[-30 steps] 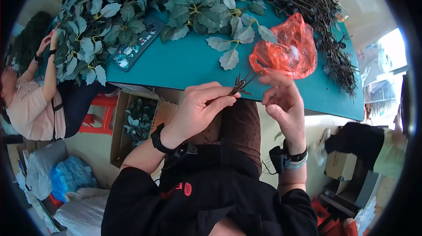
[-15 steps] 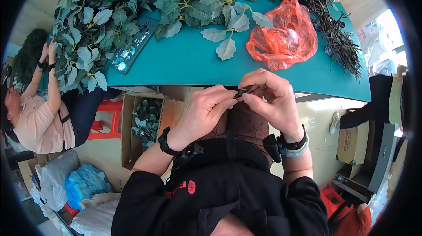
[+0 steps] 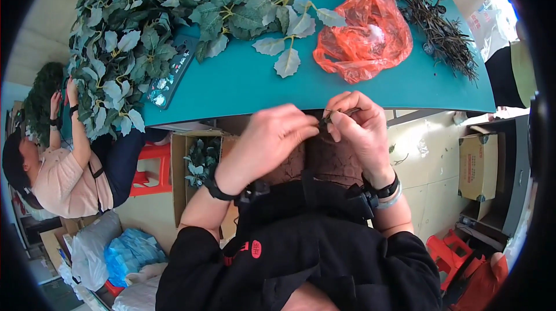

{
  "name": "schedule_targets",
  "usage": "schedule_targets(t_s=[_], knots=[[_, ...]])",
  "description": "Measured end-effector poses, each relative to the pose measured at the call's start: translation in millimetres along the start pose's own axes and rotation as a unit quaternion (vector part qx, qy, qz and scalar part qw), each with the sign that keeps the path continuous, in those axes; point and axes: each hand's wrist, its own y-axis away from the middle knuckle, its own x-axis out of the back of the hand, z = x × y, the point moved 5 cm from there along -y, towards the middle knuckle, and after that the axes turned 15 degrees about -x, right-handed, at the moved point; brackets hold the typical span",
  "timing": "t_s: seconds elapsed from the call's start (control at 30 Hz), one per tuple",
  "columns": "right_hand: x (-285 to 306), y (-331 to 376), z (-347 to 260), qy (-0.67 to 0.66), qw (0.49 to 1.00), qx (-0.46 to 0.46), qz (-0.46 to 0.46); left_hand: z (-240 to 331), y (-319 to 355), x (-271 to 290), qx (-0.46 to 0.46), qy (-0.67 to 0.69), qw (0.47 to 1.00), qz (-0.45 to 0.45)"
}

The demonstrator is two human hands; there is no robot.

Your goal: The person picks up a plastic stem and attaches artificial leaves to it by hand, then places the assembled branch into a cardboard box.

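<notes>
My right hand (image 3: 363,128) is closed in a pinch on a small dark twig-like piece (image 3: 325,127), just off the table's near edge and above my lap. A thin end of the piece shows by the right fingers. My left hand (image 3: 277,138) is blurred by motion, its thumb and fingertips drawn together at the piece's left side. Fine detail of the piece is hidden by the fingers. Beyond my hands, a crumpled red plastic bag (image 3: 370,44) lies on the teal table (image 3: 243,88), with something whitish inside.
Artificial green leaf sprays (image 3: 139,39) heap the table's left and back. Dark twigs (image 3: 440,33) lie along the right. A dark flat patterned object (image 3: 171,76) sits by the leaves. At left a co-worker (image 3: 72,175) sits beside a red stool (image 3: 155,169); a carton (image 3: 180,178) stands below.
My left hand has lifted slightly and blurred, its back turning more into view. My right hand stays pinched near the same spot. The whole view has shifted a little.
</notes>
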Motion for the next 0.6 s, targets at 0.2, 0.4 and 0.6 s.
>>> schedule_targets(t_s=[0.2, 0.4, 0.6], knots=[[2.9, 13.7, -8.1, 0.054, 0.999, -0.006, -0.002, -14.9, -74.6, 48.4, -0.053, -0.21, 0.975, 0.041], [3.5, 22.0, -3.1, 0.049, 0.998, -0.017, -0.023, -52.7, -109.2, 45.6, -0.01, -0.41, 0.911, -0.047], [16.8, 23.2, -4.1, 0.038, 0.998, -0.034, -0.026, -59.8, -103.6, 52.5, 0.039, -0.359, 0.922, -0.136]])
